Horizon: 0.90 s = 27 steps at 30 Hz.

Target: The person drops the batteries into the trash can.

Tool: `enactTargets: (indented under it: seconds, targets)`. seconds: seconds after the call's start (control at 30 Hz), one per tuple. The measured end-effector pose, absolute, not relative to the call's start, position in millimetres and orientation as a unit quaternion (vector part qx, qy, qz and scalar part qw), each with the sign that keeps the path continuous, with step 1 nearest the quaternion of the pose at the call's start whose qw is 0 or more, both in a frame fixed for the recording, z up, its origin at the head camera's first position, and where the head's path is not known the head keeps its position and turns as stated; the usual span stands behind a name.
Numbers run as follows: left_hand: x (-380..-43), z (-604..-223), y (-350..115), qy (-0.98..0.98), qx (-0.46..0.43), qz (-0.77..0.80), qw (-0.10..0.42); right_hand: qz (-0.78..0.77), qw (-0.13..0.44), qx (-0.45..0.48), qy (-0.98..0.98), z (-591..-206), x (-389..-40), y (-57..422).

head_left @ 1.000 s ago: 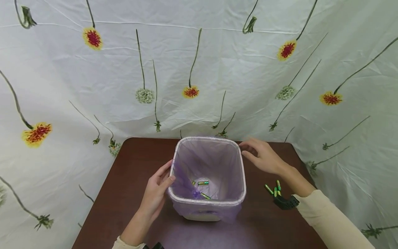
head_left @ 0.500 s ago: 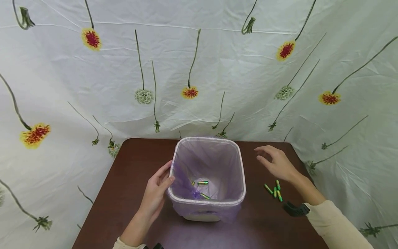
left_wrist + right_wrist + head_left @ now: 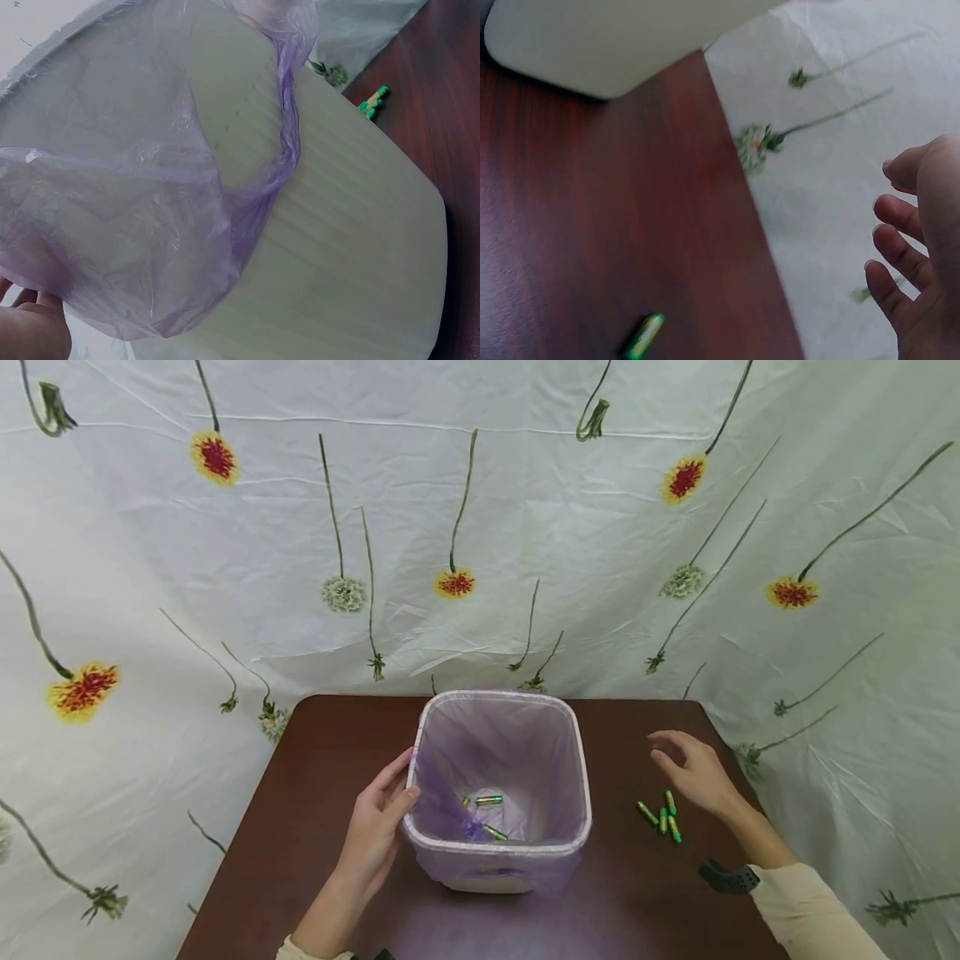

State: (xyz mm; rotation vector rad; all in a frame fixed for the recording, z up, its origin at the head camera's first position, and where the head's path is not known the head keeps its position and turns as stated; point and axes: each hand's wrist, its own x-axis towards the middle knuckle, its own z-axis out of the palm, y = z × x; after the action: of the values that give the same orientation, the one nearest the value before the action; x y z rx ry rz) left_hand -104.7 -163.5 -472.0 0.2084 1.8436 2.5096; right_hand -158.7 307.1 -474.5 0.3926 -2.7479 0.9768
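Observation:
A pale trash can (image 3: 487, 885) with a translucent purple liner bag (image 3: 525, 760) folded over its rim stands in the middle of the table. My left hand (image 3: 377, 814) holds the can's left rim, its thumb at the edge and its fingers along the outer side. Green-and-gold batteries (image 3: 489, 800) lie at the bottom of the bag. My right hand (image 3: 697, 772) hovers right of the can with loosely bent fingers and nothing in them. Just left of and below it, several more batteries (image 3: 663, 821) lie loose on the table.
The dark brown table (image 3: 337, 727) ends at the back against a white cloth (image 3: 600, 527) printed with flowers. This cloth also hangs along both sides. A black wristband (image 3: 727, 877) sits on my right wrist.
My right hand has left the can's right rim and moved right and toward me, over beside the loose batteries. My left hand stays on the left rim.

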Motion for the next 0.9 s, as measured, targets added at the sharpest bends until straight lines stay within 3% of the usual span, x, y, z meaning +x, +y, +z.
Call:
enactTargets:
  seconds: [0.53, 0.9]
  targets:
    - [-103, -471, -162, 0.595, 0.069, 0.801, -0.004, 0.340, 0.109, -0.004, -0.934, -575, -123, 346]
    - [-101, -471, -159, 0.601, 0.056, 0.797, -0.025, 0.323, 0.083, -0.069, -0.940, -636, -95, 348]
